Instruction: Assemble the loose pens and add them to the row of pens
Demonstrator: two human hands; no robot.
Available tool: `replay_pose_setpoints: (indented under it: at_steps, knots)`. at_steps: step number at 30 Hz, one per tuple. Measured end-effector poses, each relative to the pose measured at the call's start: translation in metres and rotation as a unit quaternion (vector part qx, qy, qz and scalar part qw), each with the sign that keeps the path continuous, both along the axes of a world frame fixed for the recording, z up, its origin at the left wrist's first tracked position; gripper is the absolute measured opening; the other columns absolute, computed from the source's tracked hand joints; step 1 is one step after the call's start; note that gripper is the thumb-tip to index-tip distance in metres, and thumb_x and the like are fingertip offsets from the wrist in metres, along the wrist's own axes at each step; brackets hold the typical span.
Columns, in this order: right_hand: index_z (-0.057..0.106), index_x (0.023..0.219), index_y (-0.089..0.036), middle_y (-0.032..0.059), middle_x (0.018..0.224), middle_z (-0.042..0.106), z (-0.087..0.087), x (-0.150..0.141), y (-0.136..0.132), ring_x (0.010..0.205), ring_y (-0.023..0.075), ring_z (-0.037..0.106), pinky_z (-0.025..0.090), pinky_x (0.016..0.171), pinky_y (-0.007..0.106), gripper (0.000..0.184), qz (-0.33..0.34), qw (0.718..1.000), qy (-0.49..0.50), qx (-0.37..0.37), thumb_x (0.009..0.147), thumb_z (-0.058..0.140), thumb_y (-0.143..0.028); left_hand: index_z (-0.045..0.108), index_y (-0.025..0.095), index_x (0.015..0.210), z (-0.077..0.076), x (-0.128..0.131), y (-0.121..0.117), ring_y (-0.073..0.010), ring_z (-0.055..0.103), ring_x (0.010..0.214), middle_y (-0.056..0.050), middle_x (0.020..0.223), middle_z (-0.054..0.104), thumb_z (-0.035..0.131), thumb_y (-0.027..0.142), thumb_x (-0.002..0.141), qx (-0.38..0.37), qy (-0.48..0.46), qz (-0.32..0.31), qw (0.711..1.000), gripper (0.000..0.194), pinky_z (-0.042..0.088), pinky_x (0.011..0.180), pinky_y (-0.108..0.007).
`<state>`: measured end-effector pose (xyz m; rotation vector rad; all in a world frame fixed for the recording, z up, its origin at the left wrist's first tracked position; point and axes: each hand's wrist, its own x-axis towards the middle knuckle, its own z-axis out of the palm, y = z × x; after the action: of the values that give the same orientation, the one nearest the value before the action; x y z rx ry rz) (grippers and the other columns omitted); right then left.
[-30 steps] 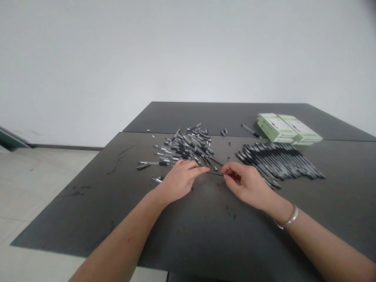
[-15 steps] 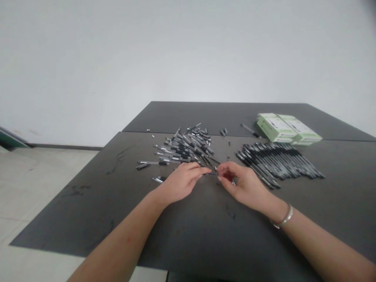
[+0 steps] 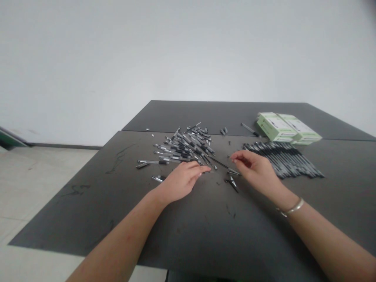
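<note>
Head view: left hand (image 3: 185, 180) (nearly closed) pinches a pen (image 3: 212, 172).

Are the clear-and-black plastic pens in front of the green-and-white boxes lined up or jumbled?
Lined up: the pens lie side by side, nearly parallel, slanting one way.

We see a slim, curved, shiny silver-coloured bangle (image 3: 295, 207) around the right wrist behind our bare, ungloved right hand (image 3: 258, 172), while our left hand (image 3: 182, 182) and both forearms (image 3: 126, 235) are bare as far as they show.
</note>
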<state>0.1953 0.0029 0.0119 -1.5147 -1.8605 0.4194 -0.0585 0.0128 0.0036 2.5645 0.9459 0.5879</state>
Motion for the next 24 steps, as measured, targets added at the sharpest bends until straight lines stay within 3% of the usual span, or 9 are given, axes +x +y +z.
replay_pose_setpoints:
  at_steps: [9,15,20,24]
  knots:
    - [0.073,0.087,-0.019,0.0026,0.079,0.071,-0.007,0.006,0.005,0.067,0.0156,0.063,0.048,0.064,0.026,0.019,0.065,0.988,-0.136,-0.030,0.078,0.055,-0.019,0.056,0.023,0.124,0.001,0.000,0.000,-0.0174,0.058,0.100,-0.006,0.106,0.064,0.037,0.015,0.095,0.005,0.002,0.010,1.000,0.036,0.045,0.088,-0.034]
    - [0.072,0.090,-0.019,0.0042,0.086,0.071,-0.008,0.001,0.004,0.073,0.0168,0.064,0.049,0.070,0.028,0.019,0.077,0.987,-0.134,-0.031,0.081,0.056,-0.018,0.056,0.022,0.124,0.000,0.000,0.000,-0.0178,0.058,0.100,-0.006,0.109,0.065,0.038,0.014,0.094,0.007,0.005,0.013,1.000,0.036,0.045,0.088,-0.033]
    - [0.070,0.102,-0.018,0.0077,0.097,0.070,-0.018,-0.014,0.010,0.094,0.0211,0.062,0.047,0.089,0.035,0.022,0.140,0.981,-0.132,0.020,0.085,0.056,-0.017,0.056,0.023,0.124,-0.001,0.001,0.000,-0.0178,0.058,0.100,-0.005,0.108,0.064,0.039,0.014,0.094,0.007,0.002,0.020,1.000,0.036,0.044,0.088,-0.033]
    - [0.069,0.104,-0.017,0.0093,0.097,0.068,-0.021,-0.026,0.013,0.094,0.0219,0.059,0.047,0.088,0.037,0.022,0.163,0.971,-0.168,0.038,0.087,0.055,-0.018,0.056,0.025,0.124,-0.001,0.002,0.000,-0.0175,0.057,0.100,-0.004,0.105,0.063,0.040,0.014,0.094,0.008,-0.003,0.022,1.000,0.036,0.044,0.088,-0.033]
